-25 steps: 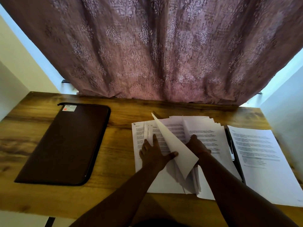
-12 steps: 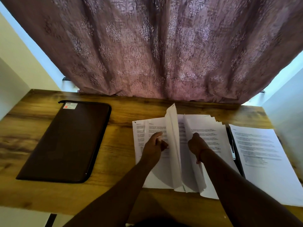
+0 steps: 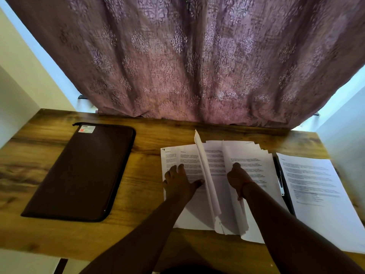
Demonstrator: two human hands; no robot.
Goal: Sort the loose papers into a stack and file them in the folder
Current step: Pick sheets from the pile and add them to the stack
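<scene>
The left hand (image 3: 180, 182) lies flat, fingers spread and straight, pressing on the printed sheets at the left of the loose papers (image 3: 217, 175). The right hand (image 3: 238, 177) is curled with its knuckles toward the camera; it seems to pinch the sheets beneath it, though the fingertips are hidden behind the hand and the grip cannot be told for certain. Both forearms rise dark from the bottom edge of the view, cut off there.

Behind everything hangs a mauve curtain (image 3: 187, 60) of thin woven cloth with raised floral medallions, falling in soft folds to the far edge of the table. The table (image 3: 142, 194) is a wood-grain top, brown with darker streaks; its right side is cut by the frame.

The folder (image 3: 83, 171) lies closed on the left of the table, well apart from the papers: a dark brown rectangular case with rounded corners, a zip running round its edge and a small label at its far corner, too blurred to read.

The loose papers lie in the middle, white and thin, fanned so that stepped corners show at the far right. One sheet (image 3: 206, 171) stands on edge between the two hands, slightly curled. The print is too small to read.

At the right lies a separate printed page (image 3: 316, 186), partly cut off by the frame. Just beside its left edge a dark pen (image 3: 279, 178) with a pale clip lies on a dark strip whose nature is unclear.
</scene>
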